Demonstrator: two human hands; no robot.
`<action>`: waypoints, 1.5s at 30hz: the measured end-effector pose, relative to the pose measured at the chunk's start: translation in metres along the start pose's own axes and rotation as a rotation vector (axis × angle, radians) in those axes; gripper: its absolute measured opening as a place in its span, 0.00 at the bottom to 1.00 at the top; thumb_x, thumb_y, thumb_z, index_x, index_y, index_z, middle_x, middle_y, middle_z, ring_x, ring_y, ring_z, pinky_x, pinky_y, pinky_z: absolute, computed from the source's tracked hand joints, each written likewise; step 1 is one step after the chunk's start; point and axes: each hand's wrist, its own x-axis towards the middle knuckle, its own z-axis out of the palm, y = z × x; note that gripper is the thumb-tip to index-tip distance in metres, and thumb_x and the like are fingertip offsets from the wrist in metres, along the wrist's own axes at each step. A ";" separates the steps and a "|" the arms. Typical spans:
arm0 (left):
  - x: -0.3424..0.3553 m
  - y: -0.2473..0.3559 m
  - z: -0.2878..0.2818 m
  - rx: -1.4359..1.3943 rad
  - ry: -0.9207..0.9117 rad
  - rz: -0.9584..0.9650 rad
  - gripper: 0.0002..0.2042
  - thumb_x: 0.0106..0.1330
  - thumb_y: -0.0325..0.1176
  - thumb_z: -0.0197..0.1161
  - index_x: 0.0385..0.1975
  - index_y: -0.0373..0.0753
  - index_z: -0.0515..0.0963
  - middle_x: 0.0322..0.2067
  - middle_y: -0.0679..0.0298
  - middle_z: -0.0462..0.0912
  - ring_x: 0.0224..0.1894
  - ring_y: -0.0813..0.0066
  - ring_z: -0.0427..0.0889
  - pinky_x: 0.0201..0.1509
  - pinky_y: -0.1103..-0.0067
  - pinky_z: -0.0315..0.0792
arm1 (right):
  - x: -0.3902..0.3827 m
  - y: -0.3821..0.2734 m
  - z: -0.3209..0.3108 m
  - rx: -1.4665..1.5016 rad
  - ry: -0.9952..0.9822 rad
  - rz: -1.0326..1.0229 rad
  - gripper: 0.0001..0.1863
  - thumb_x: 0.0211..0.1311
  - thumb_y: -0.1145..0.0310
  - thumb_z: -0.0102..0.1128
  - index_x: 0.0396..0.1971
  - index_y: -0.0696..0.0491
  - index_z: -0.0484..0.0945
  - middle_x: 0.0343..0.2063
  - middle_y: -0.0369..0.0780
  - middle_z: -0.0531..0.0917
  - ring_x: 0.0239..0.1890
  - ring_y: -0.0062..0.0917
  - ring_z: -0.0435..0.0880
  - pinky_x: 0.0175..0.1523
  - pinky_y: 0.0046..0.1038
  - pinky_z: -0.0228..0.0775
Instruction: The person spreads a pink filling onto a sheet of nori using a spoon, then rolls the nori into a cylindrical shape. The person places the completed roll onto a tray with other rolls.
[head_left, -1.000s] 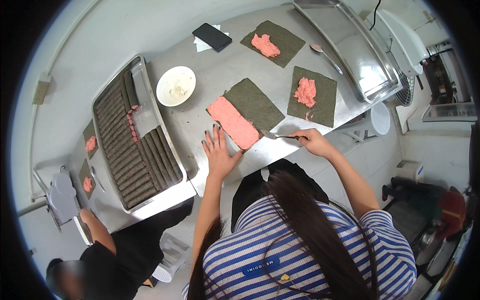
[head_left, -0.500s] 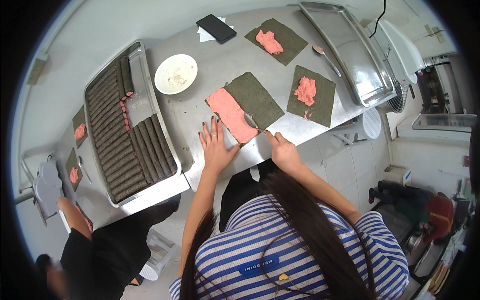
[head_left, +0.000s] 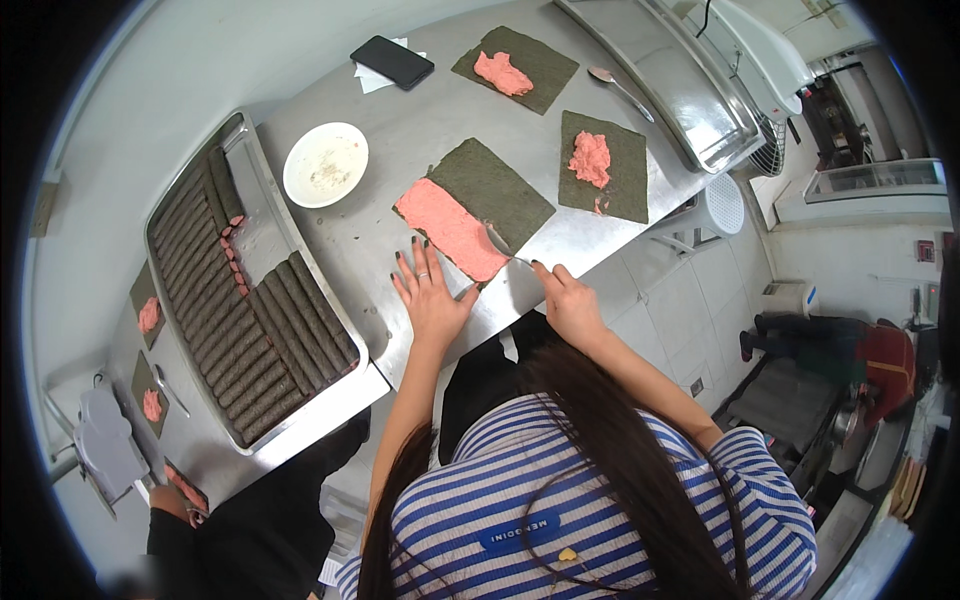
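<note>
Overall, a stainless-steel table (head_left: 400,130) spans the frame from lower left to upper right. At left, a rimmed metal tray (head_left: 265,215) holds rows of dark seaweed rolls (head_left: 220,330). Upper right: a second metal tray (head_left: 690,90). Centre: a dark green seaweed sheet (head_left: 495,190), its lower-left part coated with pink paste (head_left: 450,230). A white bowl (head_left: 325,165) stands upper left of it. Below centre, the left hand (head_left: 435,300) is open, fingers spread, fingertips at the sheet's lower-left edge; firm contact cannot be confirmed. To its right, the right hand (head_left: 572,305) grips the handle of a metal spoon (head_left: 497,241), its bowl at the paste's right border. A black smartphone (head_left: 393,63) lies top centre-left on white paper (head_left: 372,80).
</note>
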 end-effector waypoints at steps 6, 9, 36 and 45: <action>0.001 0.002 -0.003 -0.003 -0.016 -0.001 0.49 0.51 0.55 0.65 0.68 0.34 0.51 0.72 0.55 0.42 0.73 0.46 0.35 0.72 0.50 0.31 | -0.004 -0.014 0.012 0.018 -0.074 -0.129 0.25 0.49 0.78 0.52 0.52 0.56 0.72 0.30 0.43 0.73 0.29 0.38 0.81 0.31 0.38 0.75; 0.000 -0.001 -0.001 0.003 -0.003 -0.001 0.49 0.51 0.55 0.66 0.68 0.34 0.50 0.72 0.55 0.42 0.73 0.46 0.35 0.72 0.50 0.31 | 0.009 -0.020 -0.001 0.075 -0.013 -0.070 0.26 0.49 0.78 0.51 0.53 0.56 0.71 0.32 0.44 0.73 0.29 0.39 0.81 0.32 0.37 0.75; -0.001 -0.001 0.000 0.003 0.028 -0.001 0.49 0.49 0.53 0.68 0.68 0.34 0.51 0.72 0.55 0.44 0.73 0.44 0.37 0.71 0.49 0.35 | 0.058 -0.020 0.006 0.007 -0.105 -0.158 0.23 0.49 0.78 0.52 0.49 0.60 0.74 0.31 0.44 0.76 0.29 0.38 0.82 0.32 0.39 0.76; 0.000 0.001 -0.001 0.004 0.017 -0.005 0.50 0.49 0.53 0.68 0.68 0.34 0.51 0.71 0.54 0.45 0.73 0.45 0.38 0.71 0.50 0.35 | 0.046 -0.014 0.015 0.006 -0.063 -0.186 0.23 0.48 0.79 0.52 0.49 0.57 0.74 0.30 0.44 0.75 0.29 0.39 0.82 0.32 0.39 0.76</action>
